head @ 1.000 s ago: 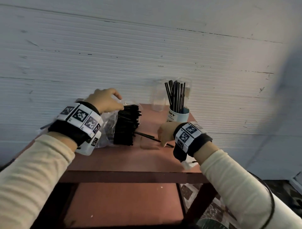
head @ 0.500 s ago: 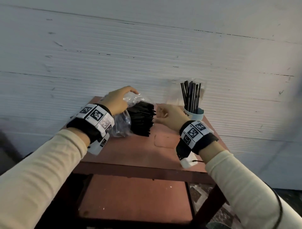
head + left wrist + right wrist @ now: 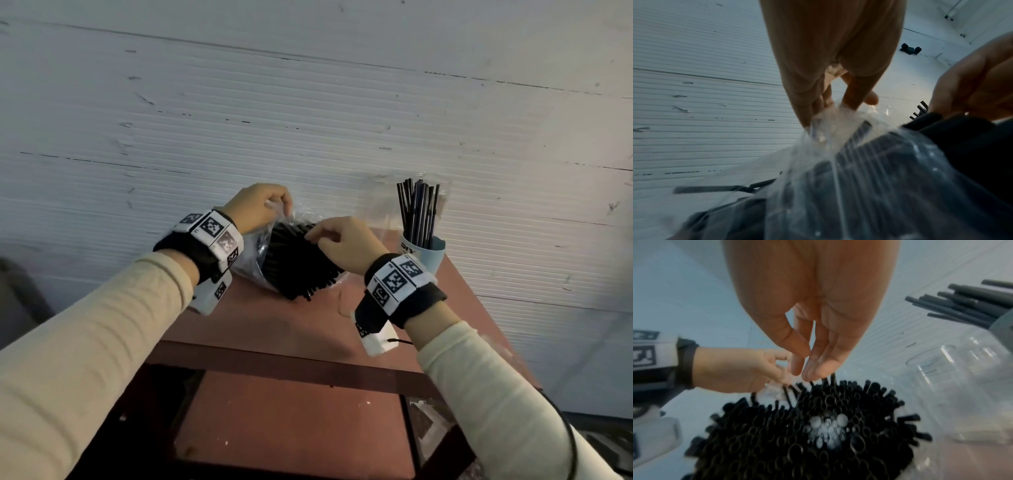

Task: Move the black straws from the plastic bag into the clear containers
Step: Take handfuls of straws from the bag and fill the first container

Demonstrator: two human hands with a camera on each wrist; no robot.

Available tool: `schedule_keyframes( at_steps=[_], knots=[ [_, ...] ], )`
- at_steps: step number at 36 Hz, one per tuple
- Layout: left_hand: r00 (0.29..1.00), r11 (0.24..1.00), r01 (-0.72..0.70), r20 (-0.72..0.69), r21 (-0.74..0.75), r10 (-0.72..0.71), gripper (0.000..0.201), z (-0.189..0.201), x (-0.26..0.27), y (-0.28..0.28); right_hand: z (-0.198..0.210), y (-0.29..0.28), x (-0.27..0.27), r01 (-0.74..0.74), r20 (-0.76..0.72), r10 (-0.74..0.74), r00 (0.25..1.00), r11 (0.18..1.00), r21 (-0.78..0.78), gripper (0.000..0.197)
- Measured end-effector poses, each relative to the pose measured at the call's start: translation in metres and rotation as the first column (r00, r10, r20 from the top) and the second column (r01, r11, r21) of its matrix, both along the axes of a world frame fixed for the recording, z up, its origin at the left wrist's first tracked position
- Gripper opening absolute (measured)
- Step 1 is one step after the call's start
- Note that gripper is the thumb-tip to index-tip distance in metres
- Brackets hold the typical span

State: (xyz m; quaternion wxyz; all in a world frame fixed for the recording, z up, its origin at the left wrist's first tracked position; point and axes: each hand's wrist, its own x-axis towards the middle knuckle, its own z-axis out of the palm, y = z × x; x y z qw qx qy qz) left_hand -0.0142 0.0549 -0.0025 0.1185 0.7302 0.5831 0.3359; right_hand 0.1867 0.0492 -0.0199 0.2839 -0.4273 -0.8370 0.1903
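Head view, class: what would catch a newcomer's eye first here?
The thick bundle of black straws in a clear plastic bag at the table's middle, the left hand pinching the bag's edge. At right, a container holds upright straws.

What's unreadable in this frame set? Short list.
- Right hand grip: in the head view its back hides the fingertips; the right wrist view is too blurred to tell pinch from touch.
- Clear container: near invisible in the head view, so its contents are unclear.
- Plastic bag bottom: cut off by the left wrist view's edge.
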Motion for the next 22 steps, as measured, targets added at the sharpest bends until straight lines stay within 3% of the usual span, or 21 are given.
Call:
schedule_keyframes(
  at_steps=[6,10,12,16,22],
  knots=[
    [0.999,0.993,0.035,-0.009,-0.114,-0.036,0.031,-0.008,-0.023,-0.007,0.017,-0.004,-0.009,-0.008,-0.029,0.012,0.999,0.992,0.125,0.021],
    [0.998,0.983,0.005,-0.055,-0.181,-0.015,0.037,-0.013,-0.029,-0.007,0.014,-0.001,-0.034,-0.054,0.174,0.032,0.984,0.991,0.123,0.026],
    [0.998,0.99,-0.001,-0.059,-0.14,-0.007,0.034,-0.016,-0.032,-0.008,0.01,0.0,-0.048,-0.039,0.279,0.0,0.96,0.99,0.137,0.036],
    [0.993,0.997,-0.073,0.095,0.008,0.072,0.03,-0.017,-0.033,-0.007,0.008,-0.001,-0.065,-0.007,0.373,-0.052,0.926,0.988,0.154,0.033],
    [0.976,0.98,-0.157,0.173,0.119,0.135,0.034,-0.014,-0.033,-0.003,0.017,-0.003,-0.071,-0.115,0.54,0.029,0.841,0.985,0.126,0.04]
  ],
)
